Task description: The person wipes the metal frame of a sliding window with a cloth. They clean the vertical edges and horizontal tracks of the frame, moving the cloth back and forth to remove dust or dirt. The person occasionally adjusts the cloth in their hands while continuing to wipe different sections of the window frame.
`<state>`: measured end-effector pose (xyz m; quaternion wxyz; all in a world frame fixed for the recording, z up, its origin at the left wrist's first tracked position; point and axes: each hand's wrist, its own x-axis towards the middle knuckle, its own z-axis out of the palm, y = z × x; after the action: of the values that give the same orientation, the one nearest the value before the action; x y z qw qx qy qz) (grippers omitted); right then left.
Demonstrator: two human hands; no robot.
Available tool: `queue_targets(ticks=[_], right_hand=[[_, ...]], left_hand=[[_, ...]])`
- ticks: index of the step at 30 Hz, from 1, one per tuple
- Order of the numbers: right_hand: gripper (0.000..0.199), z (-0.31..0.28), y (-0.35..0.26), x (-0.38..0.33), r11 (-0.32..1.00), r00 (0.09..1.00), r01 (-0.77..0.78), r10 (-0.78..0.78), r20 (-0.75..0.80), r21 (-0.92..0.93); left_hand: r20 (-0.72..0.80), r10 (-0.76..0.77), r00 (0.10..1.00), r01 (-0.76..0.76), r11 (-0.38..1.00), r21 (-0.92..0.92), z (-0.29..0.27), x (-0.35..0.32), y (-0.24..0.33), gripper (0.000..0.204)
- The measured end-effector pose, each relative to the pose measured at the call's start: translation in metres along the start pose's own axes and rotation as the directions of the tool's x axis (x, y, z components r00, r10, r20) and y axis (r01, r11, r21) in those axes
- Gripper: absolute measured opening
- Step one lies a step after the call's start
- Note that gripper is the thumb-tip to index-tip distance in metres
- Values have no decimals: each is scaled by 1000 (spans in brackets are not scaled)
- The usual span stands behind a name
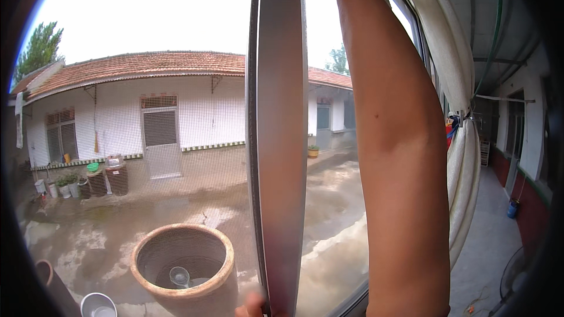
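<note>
A sliding window screen with fine mesh fills the left side of the view, and its upright metal frame (282, 141) stands in the middle. At the lower edge, my left hand (251, 305) shows only a few slightly blurred fingers, bent against the dark edge of that frame and gripping it. My right arm (396, 135) reaches up past the right of the frame. The right hand is almost wholly cut off by the top edge, so its fingers are hidden. Between frame and arm is a gap without mesh.
Tied beside my right arm hangs a cream curtain (461, 170). A corridor (487, 240) runs off to the right. Outside, a large clay vat (141, 270) holds a clear ladle (180, 277); a white basin (98, 305) stands near it. A tiled-roof building (123, 117) lies across the yard.
</note>
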<state>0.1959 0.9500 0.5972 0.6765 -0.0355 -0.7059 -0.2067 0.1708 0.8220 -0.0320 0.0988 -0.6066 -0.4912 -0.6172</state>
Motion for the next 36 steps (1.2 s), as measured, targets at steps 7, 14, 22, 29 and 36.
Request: queue_targets(ticks=[7, 14, 22, 29, 36], right_hand=[[63, 5, 6, -2, 974, 941, -9, 84, -329, 224], [42, -2, -20, -121, 839, 933, 184, 15, -359, 513], [39, 10, -45, -250, 888, 857, 350, -174, -486, 299], [54, -33, -116, -422, 935, 990, -93, 124, -70, 343], [46, -52, -180, -586, 898, 955, -296, 286, 81, 324]], left_hand=[[-97, -5, 995, 33, 956, 292, -62, 1, 52, 36], [7, 20, 1000, -21, 973, 231, -57, 1, 40, 46], [34, 22, 999, -32, 953, 303, -71, -3, 40, 48], [25, 32, 999, -38, 959, 279, -68, -4, 44, 51], [-19, -65, 998, 68, 959, 276, -64, -9, 49, 52]])
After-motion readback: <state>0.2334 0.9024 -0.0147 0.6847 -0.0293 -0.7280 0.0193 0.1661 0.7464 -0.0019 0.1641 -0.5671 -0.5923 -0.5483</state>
